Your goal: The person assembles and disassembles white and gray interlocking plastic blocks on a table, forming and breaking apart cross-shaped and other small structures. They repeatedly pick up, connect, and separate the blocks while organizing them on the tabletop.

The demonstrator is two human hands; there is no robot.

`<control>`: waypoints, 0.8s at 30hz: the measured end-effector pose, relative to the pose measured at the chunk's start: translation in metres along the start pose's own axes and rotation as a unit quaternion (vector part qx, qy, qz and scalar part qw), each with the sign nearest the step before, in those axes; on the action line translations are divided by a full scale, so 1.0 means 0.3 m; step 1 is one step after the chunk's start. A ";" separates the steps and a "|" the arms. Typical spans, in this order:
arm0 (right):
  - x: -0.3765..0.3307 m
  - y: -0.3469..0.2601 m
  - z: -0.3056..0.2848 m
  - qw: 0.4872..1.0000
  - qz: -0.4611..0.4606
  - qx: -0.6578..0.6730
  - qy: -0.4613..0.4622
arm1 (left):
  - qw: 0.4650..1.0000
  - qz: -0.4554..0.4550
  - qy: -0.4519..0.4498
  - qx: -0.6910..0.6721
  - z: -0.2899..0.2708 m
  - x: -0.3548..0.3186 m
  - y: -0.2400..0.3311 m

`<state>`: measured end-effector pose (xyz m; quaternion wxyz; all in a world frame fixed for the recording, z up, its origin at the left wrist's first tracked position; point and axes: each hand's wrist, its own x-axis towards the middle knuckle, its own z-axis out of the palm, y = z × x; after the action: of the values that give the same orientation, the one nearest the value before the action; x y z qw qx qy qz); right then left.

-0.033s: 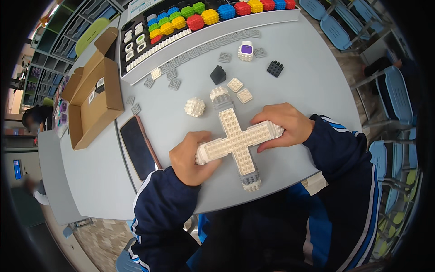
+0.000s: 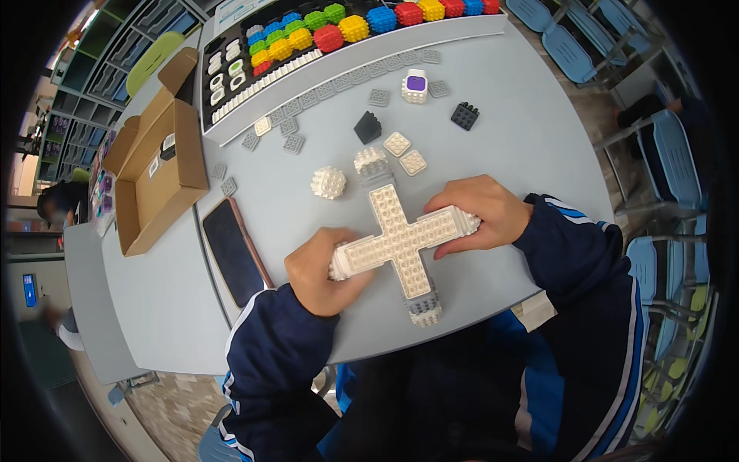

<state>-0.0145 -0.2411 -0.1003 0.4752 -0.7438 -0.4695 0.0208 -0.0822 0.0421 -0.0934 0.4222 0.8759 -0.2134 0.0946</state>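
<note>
Both my hands grip a white cross-shaped block assembly [image 2: 400, 240], its studded flat face turned up. My left hand [image 2: 322, 271] is closed round the end of its left arm, and my right hand [image 2: 485, 212] pinches the end of the right arm. Grey and white studded blocks sit at the far and near ends of the cross. Beyond it on the left lies a round white studded block [image 2: 329, 182]. Two cream square plates [image 2: 397, 144] rest just past the far end, near a dark wedge block [image 2: 368, 127].
A tray of coloured blocks [image 2: 356, 29] spans the table's far side, with grey square plates [image 2: 309, 98] along its front. A white block with a purple screen [image 2: 416, 85] and a black block [image 2: 465, 115] stand nearer. At left are a phone [image 2: 235, 250] and an opened cardboard box [image 2: 165, 189].
</note>
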 end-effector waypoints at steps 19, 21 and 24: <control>0.000 -0.025 -0.022 0.996 -0.017 -0.080 -0.018 | 0.991 0.065 -0.051 0.104 -0.043 0.000 -0.008; 0.003 -0.032 -0.026 0.996 -0.015 -0.086 -0.025 | 0.991 0.067 -0.052 0.105 -0.047 0.001 -0.009; -0.002 -0.038 -0.026 0.997 0.006 -0.076 -0.022 | 0.990 0.071 -0.054 0.106 -0.047 0.006 -0.004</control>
<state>-0.0188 -0.2457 -0.0881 0.4069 -0.7799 -0.4756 0.0042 -0.0800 0.0532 -0.0847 0.3071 0.9022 -0.2863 0.0990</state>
